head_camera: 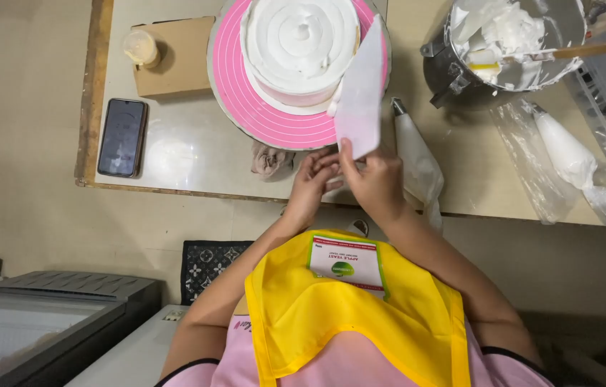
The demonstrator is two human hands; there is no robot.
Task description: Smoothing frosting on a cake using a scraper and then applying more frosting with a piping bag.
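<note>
A white frosted cake [301, 43] stands on a pink turntable [260, 107] at the table's near edge. My right hand [376, 185] holds a flat white scraper [359, 93] upright, its long edge against the cake's right side. My left hand [310, 188] is right beside it, its fingertips pinched at the scraper's lower edge and touching the right hand's fingers. Both hands hover just in front of the turntable, over the table edge. I wear a yellow apron [346, 315].
A dark phone [122, 137] lies at the left, behind it a cardboard box [181, 64] with a small cup [140, 49]. A crumpled cloth [271, 159] sits by the turntable. To the right lie piping bags [418, 158] [568, 154] and a metal cream bowl [446, 72]. A freezer [30, 322] stands below left.
</note>
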